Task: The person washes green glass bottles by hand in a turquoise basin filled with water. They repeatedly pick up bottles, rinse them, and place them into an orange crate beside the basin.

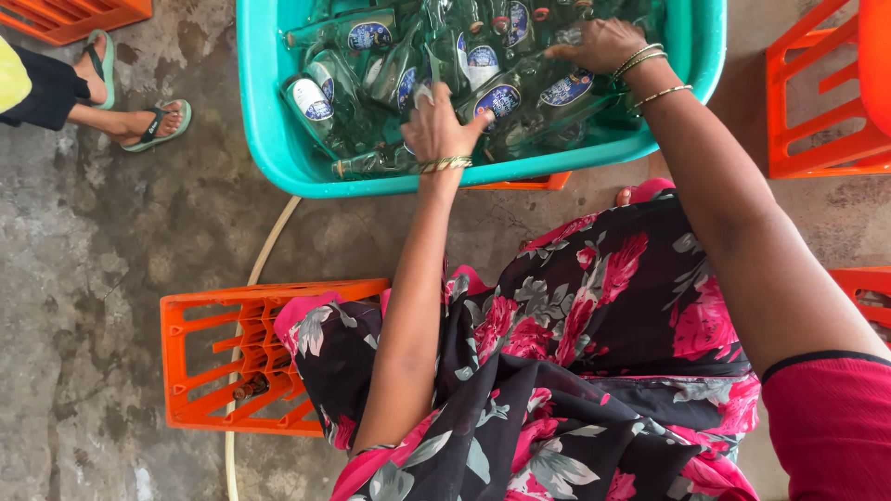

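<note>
Two hands are in the teal tub, which is full of green glass bottles with blue oval labels lying in water. Left hand hovers over the middle of the tub, fingers curled loosely above a bottle with its label up; whether it actually grips anything, I cannot tell from this angle. Right hand reaches farther in, palm down and fingers spread flat on another labelled bottle near the tub's far side, resting on it rather than closed round it. Gold bangles sit on both wrists. Below, a black and pink floral garment covers the lap. Orange plastic crate lies on the wet concrete floor beside a pale hose. Top left, another person's feet in green flip-flops stand well apart from the tub.
</note>
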A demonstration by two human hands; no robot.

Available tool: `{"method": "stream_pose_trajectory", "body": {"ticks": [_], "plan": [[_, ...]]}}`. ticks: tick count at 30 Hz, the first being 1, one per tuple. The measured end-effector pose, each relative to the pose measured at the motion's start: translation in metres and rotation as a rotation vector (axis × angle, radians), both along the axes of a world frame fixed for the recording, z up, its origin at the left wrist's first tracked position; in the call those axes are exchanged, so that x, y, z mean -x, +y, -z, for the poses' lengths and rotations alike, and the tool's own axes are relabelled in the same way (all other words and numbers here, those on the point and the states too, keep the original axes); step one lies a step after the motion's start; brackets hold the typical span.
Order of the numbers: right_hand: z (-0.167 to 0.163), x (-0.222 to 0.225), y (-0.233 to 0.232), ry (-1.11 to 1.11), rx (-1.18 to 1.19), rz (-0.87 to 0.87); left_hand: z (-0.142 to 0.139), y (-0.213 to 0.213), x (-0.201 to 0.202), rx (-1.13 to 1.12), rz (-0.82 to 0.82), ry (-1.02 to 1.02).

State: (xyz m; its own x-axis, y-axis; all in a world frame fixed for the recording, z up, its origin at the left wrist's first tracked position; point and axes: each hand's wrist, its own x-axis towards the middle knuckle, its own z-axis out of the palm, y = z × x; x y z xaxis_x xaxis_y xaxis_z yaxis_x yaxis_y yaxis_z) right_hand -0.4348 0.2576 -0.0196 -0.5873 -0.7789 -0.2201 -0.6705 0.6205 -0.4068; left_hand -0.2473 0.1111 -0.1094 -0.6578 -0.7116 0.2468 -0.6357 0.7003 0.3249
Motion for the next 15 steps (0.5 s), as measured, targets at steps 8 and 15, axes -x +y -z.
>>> {"method": "stream_pose_trajectory", "body": {"ticks": [8, 15], "plan": [[0.006, -0.007, -0.010, -0.025, 0.001, 0.152, -0.024, -0.023, -0.067, -0.045, -0.088, 0.361], [0.003, -0.018, -0.025, 0.077, -0.065, 0.218, -0.025, -0.053, -0.083, -0.538, 0.068, 0.624]]}}
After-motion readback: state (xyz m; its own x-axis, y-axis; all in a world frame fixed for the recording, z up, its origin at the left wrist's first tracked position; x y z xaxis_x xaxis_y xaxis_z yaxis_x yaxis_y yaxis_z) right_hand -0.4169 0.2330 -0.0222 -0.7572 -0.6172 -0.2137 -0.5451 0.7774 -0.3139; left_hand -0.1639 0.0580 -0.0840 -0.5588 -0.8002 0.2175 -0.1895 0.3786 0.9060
